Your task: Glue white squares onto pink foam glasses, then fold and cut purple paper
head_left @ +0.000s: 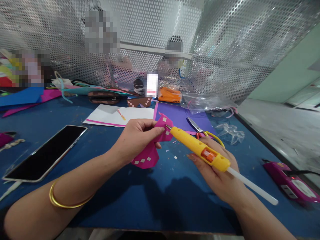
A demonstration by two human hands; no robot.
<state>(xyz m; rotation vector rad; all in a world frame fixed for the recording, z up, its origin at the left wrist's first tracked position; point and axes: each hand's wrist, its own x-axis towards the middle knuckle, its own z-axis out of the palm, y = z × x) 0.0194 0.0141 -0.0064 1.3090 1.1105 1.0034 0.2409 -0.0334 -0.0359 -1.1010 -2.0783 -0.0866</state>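
Between thumb and fingers, my left hand (136, 136) pinches a magenta paper cutout (147, 155) shaped like glasses or a mask. Several small pale diamonds sit along its two lobes. My right hand (215, 166) is wrapped round a yellow hot glue gun (200, 145), with a long white glue stick (255, 188) poking from its back end. The metal nozzle meets or hovers just over the upper lobe, near my left thumb; I cannot tell whether it touches. Scissors (195, 125) with red and yellow handles lie beyond my right hand, their handles partly hidden by it.
A smartphone (47, 151) lies at left, a magenta power strip (290, 181) at right. White paper (100, 115), a purple sheet (180, 115) and a brown decorated cutout (140, 101) lie ahead. Clear plastic (200, 101) and a perforated metal screen (147, 30) stand behind, with people beyond it.
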